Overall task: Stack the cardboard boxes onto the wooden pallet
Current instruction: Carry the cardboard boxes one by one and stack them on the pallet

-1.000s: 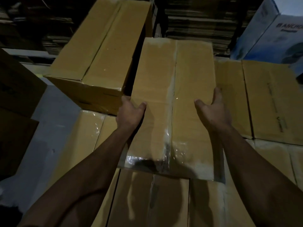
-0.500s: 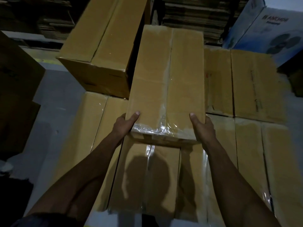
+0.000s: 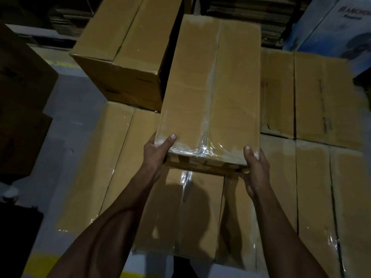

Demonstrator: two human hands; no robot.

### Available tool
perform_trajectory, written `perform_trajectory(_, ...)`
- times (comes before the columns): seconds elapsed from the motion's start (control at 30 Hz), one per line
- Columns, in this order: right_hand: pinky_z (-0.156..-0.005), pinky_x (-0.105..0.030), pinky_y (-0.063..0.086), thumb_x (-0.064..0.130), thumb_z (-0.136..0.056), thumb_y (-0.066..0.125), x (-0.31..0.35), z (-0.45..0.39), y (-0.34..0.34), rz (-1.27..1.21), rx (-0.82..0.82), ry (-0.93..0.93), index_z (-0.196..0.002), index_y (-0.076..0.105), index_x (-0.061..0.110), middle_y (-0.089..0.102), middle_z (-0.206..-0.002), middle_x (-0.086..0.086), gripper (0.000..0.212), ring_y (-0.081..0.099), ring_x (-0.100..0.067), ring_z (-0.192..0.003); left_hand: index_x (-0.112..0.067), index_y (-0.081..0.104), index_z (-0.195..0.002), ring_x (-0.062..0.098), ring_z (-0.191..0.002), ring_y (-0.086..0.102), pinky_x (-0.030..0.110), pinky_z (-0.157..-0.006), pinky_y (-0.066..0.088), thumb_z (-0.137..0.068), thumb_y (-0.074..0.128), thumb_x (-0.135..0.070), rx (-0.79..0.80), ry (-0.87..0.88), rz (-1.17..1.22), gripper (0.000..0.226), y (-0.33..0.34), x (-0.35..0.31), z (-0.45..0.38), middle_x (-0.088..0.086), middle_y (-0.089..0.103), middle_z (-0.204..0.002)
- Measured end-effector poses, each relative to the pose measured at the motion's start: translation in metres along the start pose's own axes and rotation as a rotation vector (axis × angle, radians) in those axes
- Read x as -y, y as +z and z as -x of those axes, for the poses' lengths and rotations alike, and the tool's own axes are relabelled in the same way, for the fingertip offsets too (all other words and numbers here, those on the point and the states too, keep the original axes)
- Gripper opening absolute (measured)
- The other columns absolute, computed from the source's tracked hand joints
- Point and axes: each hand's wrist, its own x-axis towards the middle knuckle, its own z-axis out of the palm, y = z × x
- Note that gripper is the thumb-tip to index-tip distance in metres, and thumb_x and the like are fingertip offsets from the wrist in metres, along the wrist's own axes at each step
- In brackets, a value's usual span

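Hands — left hand [image 3: 155, 152], right hand [image 3: 256, 167] — grip the taped box's [image 3: 210, 87] near corners at frame centre, thumbs on top, fingers curled beneath.

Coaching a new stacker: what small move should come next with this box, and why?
Probably ease it forward. Both hands, left and right, grip the near end of the box, which overhangs the lower layer toward the person.

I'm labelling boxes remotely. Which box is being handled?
Start from the flat layer of taped boxes. One long cardboard box lies on top, mid-frame. Only it has the left hand and right hand gripping its near corners.
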Motion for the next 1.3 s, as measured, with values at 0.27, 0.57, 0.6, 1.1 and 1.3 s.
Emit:
perform_trajectory(0.27, -0.085, -0.051, 0.059, 0.030, -0.095, 0.064, 0.002, -0.005, 0.003, 0.004, -0.004, -0.051, -0.135, 0.059, 0.024, 0.066, -0.126, -0.002, 0.041, 0.066, -0.020, -0.109, -0.011, 0.070, -0.110, 0.029, -0.097, 0.071, 0.054, -0.092, 0.054, -0.083, 0.077, -0.022, -0.079, 0.114, 0.005, 0.030, 0.005, -0.009, -0.011, 0.006, 0.075, -0.096)
perform_trajectory(0.57, -0.082, -0.048, 0.060, 0.027, -0.095, 0.064, 0.048, -0.049, 0.038, -0.050, 0.034, -0.114, -0.135, 0.058, 0.019, 0.067, -0.125, -0.002, 0.041, 0.067, -0.019, -0.109, -0.013, 0.070, -0.109, 0.028, -0.101, 0.070, 0.055, -0.096, 0.052, -0.082, 0.079, -0.027, -0.061, 0.227, 0.045, 0.032, 0.026, -0.051, -0.056, 0.008, 0.074, -0.104)
perform_trajectory(0.6, -0.077, -0.045, 0.061, 0.027, -0.096, 0.064, 0.053, -0.057, 0.043, -0.053, 0.041, -0.121, -0.133, 0.058, 0.020, 0.067, -0.123, 0.000, 0.038, 0.069, -0.014, -0.103, -0.012, 0.070, -0.110, 0.026, -0.100, 0.070, 0.053, -0.095, 0.053, -0.081, 0.079, -0.027, -0.059, 0.245, 0.048, 0.033, 0.030, -0.056, -0.064, 0.007, 0.075, -0.102)
perform_trajectory(1.1, -0.099, -0.064, 0.047, 0.082, -0.042, 0.081, 0.064, -0.150, 0.078, -0.039, 0.073, -0.216, -0.138, 0.056, 0.030, 0.061, -0.137, 0.003, 0.111, 0.058, -0.025, -0.125, -0.013, 0.072, -0.093, 0.022, -0.082, 0.070, 0.056, -0.082, 0.057, -0.077, 0.083, -0.027, -0.229, 0.389, 0.096, 0.025, 0.075, -0.058, -0.151, 0.003, 0.073, -0.084)
perform_trajectory(1.3, -0.103, -0.063, 0.044, 0.067, -0.066, 0.078, 0.072, -0.155, 0.086, -0.048, 0.063, -0.227, -0.136, 0.059, 0.026, 0.062, -0.134, 0.003, 0.083, 0.057, -0.024, -0.125, -0.021, 0.053, -0.087, 0.018, -0.080, 0.060, 0.046, -0.082, 0.055, -0.076, 0.084, -0.029, -0.337, 0.375, 0.109, 0.033, 0.086, -0.055, -0.165, 0.007, 0.060, -0.091)
